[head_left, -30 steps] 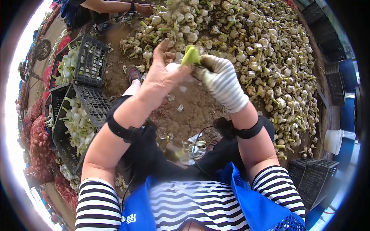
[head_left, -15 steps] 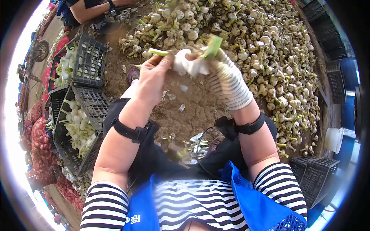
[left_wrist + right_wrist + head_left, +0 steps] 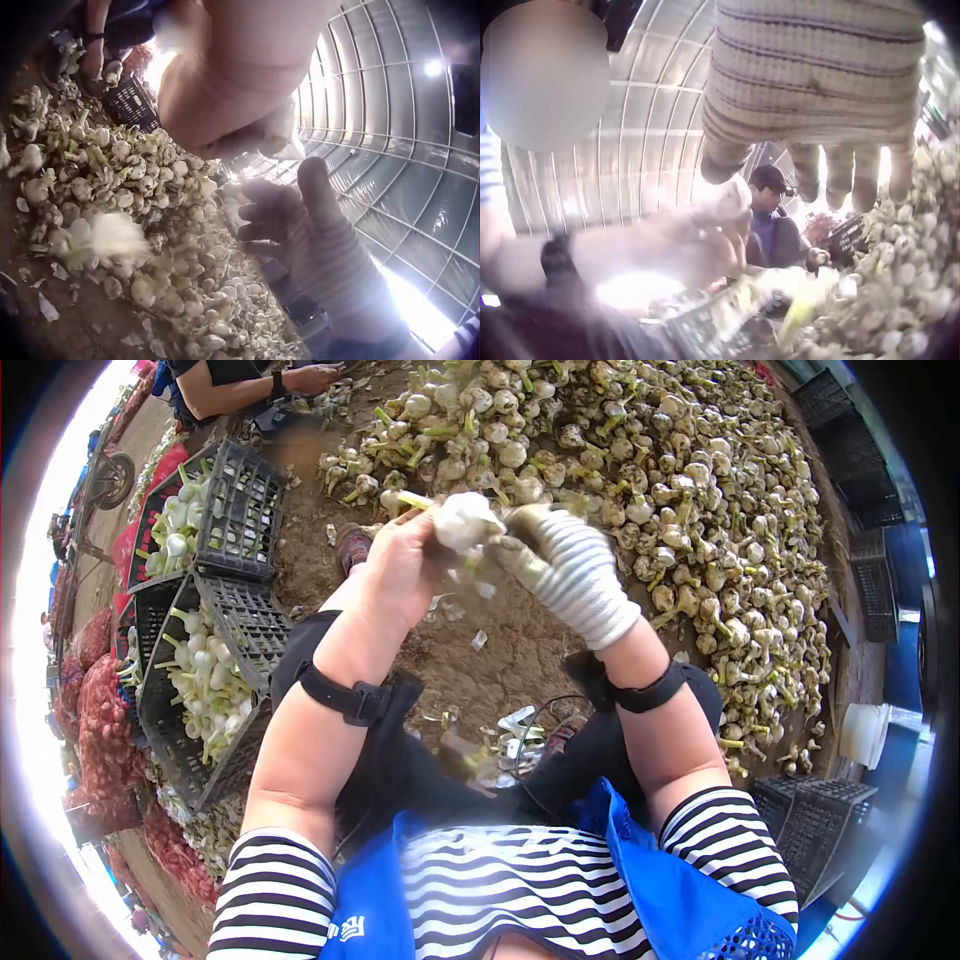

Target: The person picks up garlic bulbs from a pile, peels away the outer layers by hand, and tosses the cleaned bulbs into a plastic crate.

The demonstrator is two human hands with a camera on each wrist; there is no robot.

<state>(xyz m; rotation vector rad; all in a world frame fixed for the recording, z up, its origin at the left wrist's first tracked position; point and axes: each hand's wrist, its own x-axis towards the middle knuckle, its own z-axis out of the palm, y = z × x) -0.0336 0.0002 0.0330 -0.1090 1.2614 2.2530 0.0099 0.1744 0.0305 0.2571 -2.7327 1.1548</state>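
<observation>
head and wrist views. a seated person works garlic over bare soil [image 3: 500, 660]. the left hand [image 3: 400, 565], bare, grips one bulb [image 3: 465, 520], fingers curled round it. it holds the bulb up in front of the body, above the soil and just short of the heap [image 3: 690, 490].

the right hand [image 3: 570, 570], in a striped glove, is just beside the bulb. half a second ago it pinched a green stalk rising from that bulb; now no green shows between its fingers. in the left wrist view a pale green blur, likely the stalk [image 3: 105, 236], hangs in mid-air over the heap.

the right wrist view shows the gloved fingers [image 3: 844, 176] hanging fairly straight, while the left wrist view shows them bent toward the bulb [image 3: 281, 135]. whether they pinch a shred of skin cannot be told.

judged from this, the stalk has been torn off and let go. the bulb, white and bare at the top, looks near done. the left hand's hold has not shifted across the three head frames.

left of the knees stand two black crates [image 3: 235, 510] with cleaned white bulbs. white scraps [image 3: 480, 640] dot the soil. a second person's hand [image 3: 310, 378] reaches into the far edge of the heap.
</observation>
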